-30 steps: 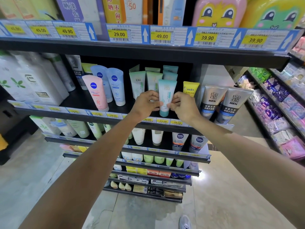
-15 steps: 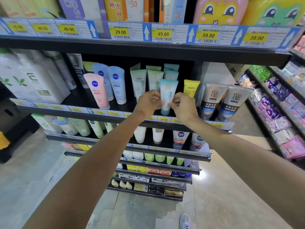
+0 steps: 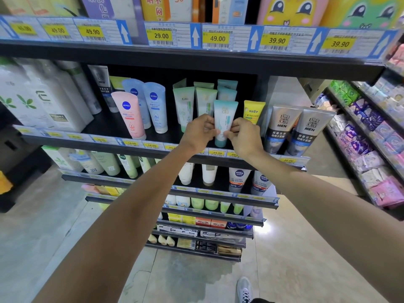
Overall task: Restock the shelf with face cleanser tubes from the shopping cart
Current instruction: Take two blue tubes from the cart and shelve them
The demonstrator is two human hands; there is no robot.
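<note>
Both hands on one teal face cleanser tube (image 3: 225, 119), standing cap-down at the front edge of the black shelf (image 3: 153, 147). Left hand (image 3: 200, 133) pinches it from 9 o'clock, right hand (image 3: 243, 136) from 3 o'clock. Two more teal tubes (image 3: 227, 92) sit right behind at 12. Two silver MEN tubes (image 3: 295, 130) stand off at 3, three Nivea tubes (image 3: 140, 108) at 9.

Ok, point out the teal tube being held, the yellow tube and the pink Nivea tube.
teal tube (image 3: 225, 112): head view, upper body.
yellow tube (image 3: 253, 110): head view, upper front.
pink Nivea tube (image 3: 129, 112): head view, mid body.
</note>
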